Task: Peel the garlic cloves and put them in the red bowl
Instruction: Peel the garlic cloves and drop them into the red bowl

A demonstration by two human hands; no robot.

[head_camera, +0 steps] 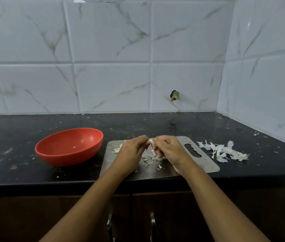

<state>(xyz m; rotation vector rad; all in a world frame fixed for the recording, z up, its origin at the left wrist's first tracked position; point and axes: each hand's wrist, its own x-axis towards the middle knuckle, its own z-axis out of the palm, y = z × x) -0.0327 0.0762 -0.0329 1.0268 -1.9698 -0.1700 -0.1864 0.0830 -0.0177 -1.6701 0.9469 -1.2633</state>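
A pale garlic clove [150,141] is pinched between both hands above a steel cutting board [204,165]. My left hand [132,151] holds it from the left and my right hand [168,148] pinches its right end, fingers curled. Loose skin flakes [148,158] lie on the board under the hands. More garlic [117,150] lies at the board's left edge, partly hidden by my left hand. The red bowl [69,146] stands on the black counter to the left of the board, with a few small white bits inside.
A heap of white garlic skins [222,151] lies on the counter right of the board. The tiled wall closes the back and the right side. The counter's front edge [51,183] runs just below the board, with cabinet doors and handles [153,222] beneath.
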